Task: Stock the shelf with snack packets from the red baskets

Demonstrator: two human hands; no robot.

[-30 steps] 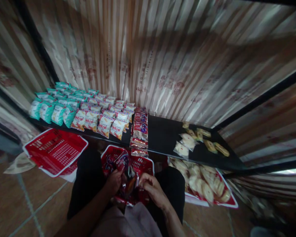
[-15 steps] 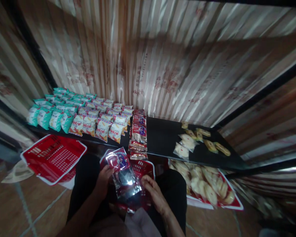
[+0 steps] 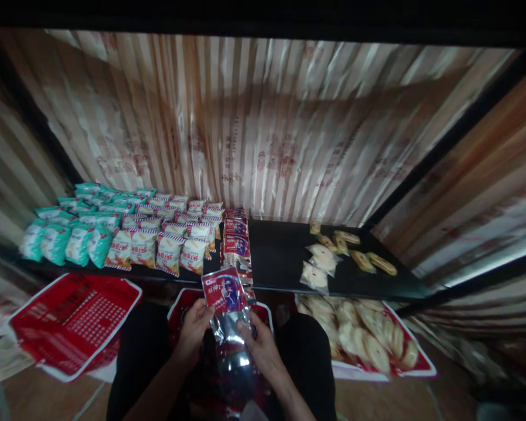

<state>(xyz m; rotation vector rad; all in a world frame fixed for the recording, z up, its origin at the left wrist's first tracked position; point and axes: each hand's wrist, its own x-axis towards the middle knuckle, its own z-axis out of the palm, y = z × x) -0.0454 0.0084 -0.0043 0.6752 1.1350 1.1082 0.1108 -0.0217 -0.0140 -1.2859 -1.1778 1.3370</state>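
Between my knees, my left hand (image 3: pixel 195 328) grips the left edge of a shiny red snack packet (image 3: pixel 221 292) printed with a purple figure. My right hand (image 3: pixel 263 346) closes on its right side, thumb on the front. Below the red print, the packet's surface is dark and mirror-like; whether this is one packet or several overlapping ones I cannot tell. Just beyond it, a row of matching red packets (image 3: pixel 236 247) runs back along the black shelf (image 3: pixel 276 248). A red basket (image 3: pixel 175 318) stands under my hands, its contents mostly hidden.
Left on the shelf stand teal bags (image 3: pixel 79 244) and white-and-orange bags (image 3: pixel 170 252) in rows. Wrapped white flat pieces (image 3: pixel 316 276) and yellow packs (image 3: pixel 363 261) lie to the right. Below are a red basket (image 3: pixel 76 321) and another basket filled with pale wrapped food (image 3: pixel 355 336).
The packet has come upright, its red print now facing me. My right hand has moved from beside it onto its right side. The camera view has tilted upward slightly.
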